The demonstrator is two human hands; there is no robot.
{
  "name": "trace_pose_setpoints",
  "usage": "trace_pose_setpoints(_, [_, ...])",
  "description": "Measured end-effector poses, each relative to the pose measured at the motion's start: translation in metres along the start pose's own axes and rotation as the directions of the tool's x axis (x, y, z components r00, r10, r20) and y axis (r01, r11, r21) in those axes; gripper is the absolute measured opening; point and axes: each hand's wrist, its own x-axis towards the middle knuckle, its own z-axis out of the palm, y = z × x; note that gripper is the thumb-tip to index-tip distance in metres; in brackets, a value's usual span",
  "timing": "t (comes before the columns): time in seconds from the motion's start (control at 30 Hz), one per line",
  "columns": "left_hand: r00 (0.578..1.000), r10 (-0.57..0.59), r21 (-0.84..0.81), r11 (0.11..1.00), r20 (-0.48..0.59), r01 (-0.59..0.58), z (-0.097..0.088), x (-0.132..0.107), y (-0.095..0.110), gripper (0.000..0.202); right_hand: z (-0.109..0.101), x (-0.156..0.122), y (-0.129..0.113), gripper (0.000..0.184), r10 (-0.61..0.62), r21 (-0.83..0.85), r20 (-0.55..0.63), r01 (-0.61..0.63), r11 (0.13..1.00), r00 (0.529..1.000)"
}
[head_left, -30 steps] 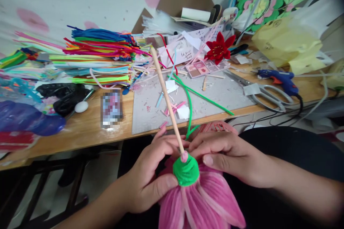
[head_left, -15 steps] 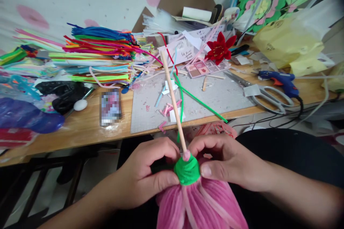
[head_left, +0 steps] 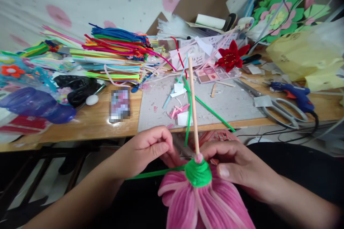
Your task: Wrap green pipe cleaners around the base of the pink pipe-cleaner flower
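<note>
A pink flower (head_left: 188, 207) of fuzzy pipe-cleaner petals hangs head down, with a green wrapped base (head_left: 198, 174). From that base a wooden stick (head_left: 192, 107) rises nearly upright. My right hand (head_left: 236, 168) grips the flower from the right, thumb beside the green base and index finger by the stick's foot. Left of the flower, my left hand (head_left: 153, 146) is closed, thumb against index finger; what it pinches, if anything, is hidden. A green pipe cleaner (head_left: 156, 174) stretches leftward from the base, passing below that hand.
On the table, a grey cutting mat (head_left: 228, 103) bears loose green pipe cleaners (head_left: 212, 112) and pink scraps (head_left: 180, 110). Scissors (head_left: 282, 109) and a blue glue gun (head_left: 292, 93) lie right. A red flower (head_left: 231, 55) and bundled pipe cleaners (head_left: 115, 53) are farther back.
My left hand has let go of the green base and moved up and left, its fingers now curled. A green pipe cleaner now shows left of the base. My right hand stays on the flower.
</note>
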Motion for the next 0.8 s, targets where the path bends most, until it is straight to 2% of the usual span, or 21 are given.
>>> trace_pose_setpoints(0.1, [0.996,0.024,0.188,0.982,-0.08,-0.009,-0.012,-0.003,-0.002,0.027,-0.001,0.0,0.002,0.036,0.005,-0.011,0.0,-0.005,1.0,1.0])
trace_pose_setpoints(0.17, [0.99,0.062,0.252,0.967,-0.126,-0.028,-0.017,-0.006,-0.001,0.03,-0.001,0.0,0.002,0.037,-0.006,-0.038,0.002,0.007,0.999,1.0])
trace_pose_setpoints(0.3, [0.993,0.08,0.157,0.985,-0.09,-0.065,-0.017,-0.011,0.003,0.029,-0.001,0.001,0.0,0.04,0.001,-0.118,-0.011,-0.002,0.993,1.0])
trace_pose_setpoints(0.4, [0.992,0.085,0.116,0.991,-0.093,-0.074,-0.014,-0.011,0.004,0.024,0.001,0.002,-0.004,0.043,0.014,-0.115,0.001,-0.014,0.993,1.0])
trace_pose_setpoints(0.67, [0.989,0.116,0.17,0.981,-0.095,-0.099,-0.016,-0.012,0.002,0.015,0.003,0.002,-0.007,0.042,-0.003,-0.117,-0.003,0.003,0.993,1.0])
trace_pose_setpoints(0.8, [0.955,0.249,0.204,0.955,-0.163,-0.214,-0.019,-0.012,0.002,0.02,0.0,0.002,-0.003,0.04,-0.032,-0.106,0.013,0.033,0.994,0.999])
